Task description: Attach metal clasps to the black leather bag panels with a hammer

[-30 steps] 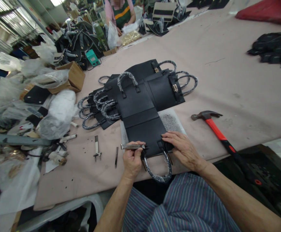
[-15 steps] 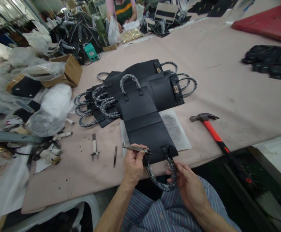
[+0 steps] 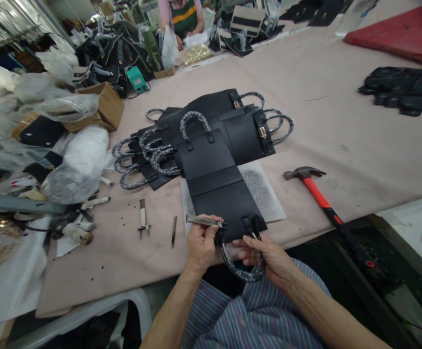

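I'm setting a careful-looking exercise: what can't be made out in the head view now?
All in the head view:
Co-worker: head cut off by the top edge.
Nearest handle: partly hidden by the right hand.
Speckled slab: middle covered by the black panel.
Dark specks: too small to identify.

left grip point(image 3: 200, 245): closed | right grip point(image 3: 271, 257): curled (fingers pointing left) | forearms point(image 3: 177, 301): bare, converging forward

Tbl point(image 3: 341, 121) w/ blk bags point(image 3: 245, 138), hammer point(image 3: 316, 194).
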The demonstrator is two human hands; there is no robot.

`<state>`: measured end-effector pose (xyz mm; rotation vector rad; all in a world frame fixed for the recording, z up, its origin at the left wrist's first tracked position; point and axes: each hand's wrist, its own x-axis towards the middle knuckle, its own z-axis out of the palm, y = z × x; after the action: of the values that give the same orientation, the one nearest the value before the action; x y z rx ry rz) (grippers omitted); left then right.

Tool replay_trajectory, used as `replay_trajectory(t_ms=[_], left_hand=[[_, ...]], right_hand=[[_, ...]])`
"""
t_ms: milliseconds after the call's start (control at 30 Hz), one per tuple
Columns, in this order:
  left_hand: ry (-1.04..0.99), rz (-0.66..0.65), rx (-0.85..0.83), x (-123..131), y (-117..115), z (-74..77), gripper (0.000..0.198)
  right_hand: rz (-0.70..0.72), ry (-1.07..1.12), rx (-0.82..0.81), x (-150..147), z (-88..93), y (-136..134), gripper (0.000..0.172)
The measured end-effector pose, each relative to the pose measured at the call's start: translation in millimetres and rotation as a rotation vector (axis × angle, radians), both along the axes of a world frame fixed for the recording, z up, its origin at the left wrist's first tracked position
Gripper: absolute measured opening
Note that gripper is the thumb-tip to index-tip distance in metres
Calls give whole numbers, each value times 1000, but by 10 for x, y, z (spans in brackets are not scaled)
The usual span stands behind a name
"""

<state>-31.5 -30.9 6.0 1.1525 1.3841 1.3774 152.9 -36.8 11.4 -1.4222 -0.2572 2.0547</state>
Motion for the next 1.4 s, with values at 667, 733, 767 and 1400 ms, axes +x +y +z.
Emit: replay_trajectory(t_ms=[667,733,767,1400], left_hand=[[102,-15,2,2,-18,-116,11],[118,-15,0,6,-12,-106,10],[127,-15,2,7,-9,-103,10],[383,4,117,15,101,-11,10]], right_hand=[[-25,-20,18,-41,-27,10,23],[-29,-25,17,-41,-26,10,25],[-29,-26,18,-41,-26,10,25],[-90,26,66,-135,1,91,33]])
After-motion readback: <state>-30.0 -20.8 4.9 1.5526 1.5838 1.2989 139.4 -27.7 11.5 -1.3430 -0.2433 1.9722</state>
